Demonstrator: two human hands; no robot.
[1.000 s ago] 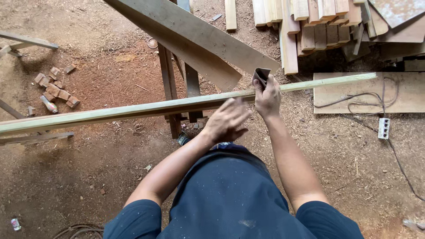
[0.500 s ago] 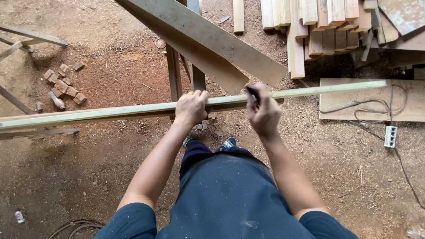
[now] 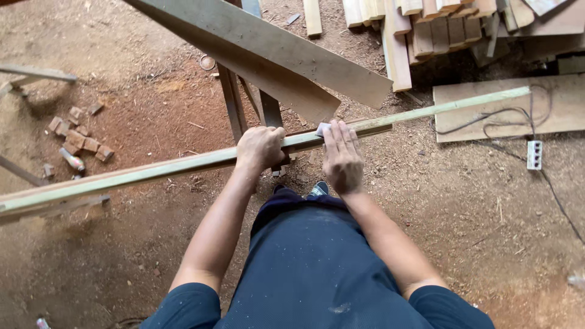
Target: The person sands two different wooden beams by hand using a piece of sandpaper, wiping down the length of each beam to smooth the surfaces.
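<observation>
A long pale wooden strip [image 3: 152, 169] runs across the view from lower left to upper right, resting on a dark stand [image 3: 234, 109]. My left hand [image 3: 261, 148] is closed around the strip near its middle. Just to the right, my right hand [image 3: 342, 156] lies flat on the strip with fingers together, pressing a small pale sanding pad [image 3: 322, 128] that shows at the fingertips. Most of the pad is hidden under the hand.
Two wide planks [image 3: 274, 55] lean across the stand beyond the strip. Stacked timber [image 3: 439, 24] lies at the top right, a flat board [image 3: 548, 109] with a cable and white power strip [image 3: 534, 154] at right. Small wood blocks [image 3: 76, 137] sit left on sawdust ground.
My right hand went from gripping the strip to lying flat on it with the pad, sliding left. My left hand took hold of the strip and stays closed on it.
</observation>
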